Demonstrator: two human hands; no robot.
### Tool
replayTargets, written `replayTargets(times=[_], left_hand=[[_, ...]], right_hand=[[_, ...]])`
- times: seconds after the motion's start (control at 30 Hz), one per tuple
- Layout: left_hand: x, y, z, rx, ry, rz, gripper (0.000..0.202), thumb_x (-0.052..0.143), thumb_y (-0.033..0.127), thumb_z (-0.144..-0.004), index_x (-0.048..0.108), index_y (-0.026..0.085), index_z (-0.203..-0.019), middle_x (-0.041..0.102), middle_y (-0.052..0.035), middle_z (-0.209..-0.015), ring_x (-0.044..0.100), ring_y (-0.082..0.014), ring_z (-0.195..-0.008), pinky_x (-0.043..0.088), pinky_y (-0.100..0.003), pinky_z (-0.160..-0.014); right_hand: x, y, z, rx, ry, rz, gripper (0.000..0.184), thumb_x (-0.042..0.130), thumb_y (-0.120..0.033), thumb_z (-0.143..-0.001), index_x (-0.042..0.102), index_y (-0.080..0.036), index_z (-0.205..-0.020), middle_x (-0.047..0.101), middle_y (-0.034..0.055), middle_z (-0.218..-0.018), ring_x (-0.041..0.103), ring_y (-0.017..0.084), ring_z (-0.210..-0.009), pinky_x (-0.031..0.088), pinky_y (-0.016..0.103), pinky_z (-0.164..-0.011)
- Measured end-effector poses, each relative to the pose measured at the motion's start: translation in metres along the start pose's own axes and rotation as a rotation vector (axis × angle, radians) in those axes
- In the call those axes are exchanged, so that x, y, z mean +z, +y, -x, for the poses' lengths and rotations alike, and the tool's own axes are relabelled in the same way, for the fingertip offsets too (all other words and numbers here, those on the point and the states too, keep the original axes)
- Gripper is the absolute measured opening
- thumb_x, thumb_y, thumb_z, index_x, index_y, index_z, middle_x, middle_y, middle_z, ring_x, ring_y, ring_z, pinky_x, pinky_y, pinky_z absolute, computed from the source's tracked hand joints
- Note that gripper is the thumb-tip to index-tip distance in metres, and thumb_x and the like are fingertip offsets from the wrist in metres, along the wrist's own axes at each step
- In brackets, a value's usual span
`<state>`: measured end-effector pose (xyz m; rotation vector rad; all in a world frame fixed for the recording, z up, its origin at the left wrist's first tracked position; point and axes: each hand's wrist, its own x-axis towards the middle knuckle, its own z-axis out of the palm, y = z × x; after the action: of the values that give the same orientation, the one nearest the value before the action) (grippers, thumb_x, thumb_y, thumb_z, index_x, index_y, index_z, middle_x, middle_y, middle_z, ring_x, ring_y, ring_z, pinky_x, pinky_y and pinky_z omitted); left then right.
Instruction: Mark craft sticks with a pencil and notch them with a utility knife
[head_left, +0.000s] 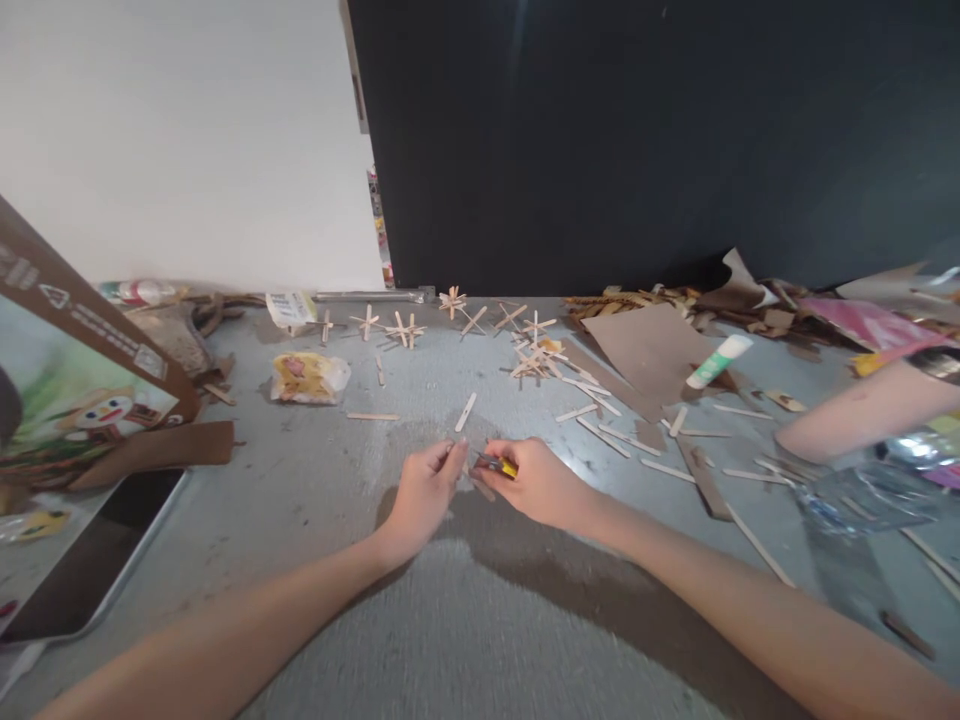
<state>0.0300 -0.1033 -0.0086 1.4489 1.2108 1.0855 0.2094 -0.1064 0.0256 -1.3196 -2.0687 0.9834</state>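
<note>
Both my hands meet at the middle of the grey table (pixel 480 620). My right hand (pixel 536 485) is closed round a small yellow and black tool (pixel 501 465), which looks like a cutter. My left hand (pixel 426 492) is pinched on the end of a thin wooden stick (pixel 480 487) that lies between the two hands, right by the tool's tip. A single loose wooden stick (pixel 466 412) lies just beyond my fingers.
Several crossed-stick stars (pixel 405 328) and loose sticks (pixel 600 435) lie farther back. Brown card (pixel 645 350), a white and green glue tube (pixel 718 361) and paper scraps sit at the right. A plastic packet (pixel 309 377), a printed box (pixel 75 390) and a tablet (pixel 90 560) stand at the left. A dark panel (pixel 645 140) rises behind.
</note>
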Motion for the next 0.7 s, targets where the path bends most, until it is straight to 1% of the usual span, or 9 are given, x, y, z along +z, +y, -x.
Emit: replayTargets(times=[0.13,0.2,0.27,0.3,0.37,0.43,0.53,0.6,0.7], left_hand=[[0.001,-0.001,0.000,-0.023,0.001,0.043,0.055,0.054,0.067,-0.088,0.037,0.022,-0.061,0.029,0.0076,-0.052,0.025,-0.0083,-0.047,0.021,-0.021,-0.044],[0.001,0.000,0.000,-0.026,0.003,0.049,0.055,0.054,0.068,-0.087,0.038,0.022,-0.061,0.028,0.0078,-0.051,0.024,-0.0084,-0.047,0.021,-0.022,-0.044],[0.002,0.003,0.001,-0.018,0.001,0.037,0.054,0.054,0.068,-0.087,0.043,0.022,-0.061,0.031,0.0070,-0.051,0.026,-0.0090,-0.048,0.022,-0.022,-0.045],[0.002,0.005,0.001,-0.014,-0.001,0.028,0.054,0.054,0.068,-0.086,0.045,0.021,-0.061,0.033,0.0064,-0.052,0.027,-0.0094,-0.049,0.022,-0.022,-0.045],[0.001,0.007,0.002,-0.010,-0.003,0.006,0.053,0.055,0.067,-0.086,0.044,0.021,-0.060,0.033,0.0057,-0.053,0.028,-0.0098,-0.051,0.021,-0.023,-0.047],[0.001,0.008,0.002,0.000,0.011,-0.017,0.054,0.056,0.065,-0.085,0.038,0.022,-0.058,0.030,0.0059,-0.054,0.026,-0.0097,-0.053,0.021,-0.023,-0.048],[0.002,0.006,0.002,0.023,0.020,-0.042,0.054,0.054,0.064,-0.086,0.033,0.022,-0.059,0.027,0.0061,-0.056,0.024,-0.0094,-0.055,0.020,-0.023,-0.050],[0.002,0.003,0.002,0.032,0.017,-0.054,0.054,0.053,0.064,-0.087,0.031,0.022,-0.060,0.025,0.0062,-0.057,0.023,-0.0093,-0.056,0.018,-0.023,-0.050],[0.002,-0.001,0.000,0.048,0.018,-0.075,0.053,0.054,0.062,-0.087,0.030,0.022,-0.061,0.024,0.0062,-0.058,0.022,-0.0093,-0.056,0.017,-0.024,-0.051]], right_hand=[[0.000,0.000,0.000,-0.012,-0.012,0.053,0.029,0.054,-0.033,-0.098,0.053,-0.021,-0.071,0.043,-0.0064,-0.054,0.035,0.010,-0.049,0.028,0.024,-0.050],[0.001,0.001,0.002,-0.060,0.010,0.159,0.023,0.054,-0.028,-0.098,0.057,-0.021,-0.077,0.050,-0.0048,-0.057,0.042,0.011,-0.050,0.031,0.024,-0.052],[0.002,0.004,0.004,-0.191,0.040,0.336,0.010,0.057,-0.017,-0.094,0.062,-0.020,-0.086,0.062,-0.0011,-0.066,0.053,0.013,-0.056,0.039,0.025,-0.058],[0.003,0.006,0.005,-0.280,0.055,0.435,0.010,0.057,-0.011,-0.092,0.063,-0.019,-0.089,0.067,0.0012,-0.072,0.058,0.014,-0.060,0.044,0.026,-0.063],[0.006,0.010,0.007,-0.460,0.084,0.622,0.019,0.053,-0.002,-0.090,0.063,-0.018,-0.092,0.070,0.0040,-0.077,0.064,0.017,-0.067,0.051,0.030,-0.078],[0.011,0.012,0.009,-0.580,0.110,0.774,0.025,0.046,0.002,-0.091,0.061,-0.018,-0.089,0.068,0.0036,-0.073,0.066,0.017,-0.067,0.053,0.034,-0.089],[0.018,0.010,0.014,-0.615,0.156,0.934,0.028,0.044,0.005,-0.089,0.059,-0.017,-0.086,0.064,0.0026,-0.068,0.065,0.018,-0.065,0.055,0.034,-0.087],[0.022,0.005,0.017,-0.599,0.192,1.003,0.027,0.047,0.007,-0.086,0.059,-0.017,-0.082,0.062,0.0021,-0.065,0.064,0.019,-0.063,0.056,0.034,-0.083],[0.026,-0.002,0.020,-0.595,0.225,1.073,0.023,0.055,0.004,-0.087,0.059,-0.017,-0.080,0.060,0.0014,-0.065,0.064,0.020,-0.063,0.056,0.034,-0.082]])
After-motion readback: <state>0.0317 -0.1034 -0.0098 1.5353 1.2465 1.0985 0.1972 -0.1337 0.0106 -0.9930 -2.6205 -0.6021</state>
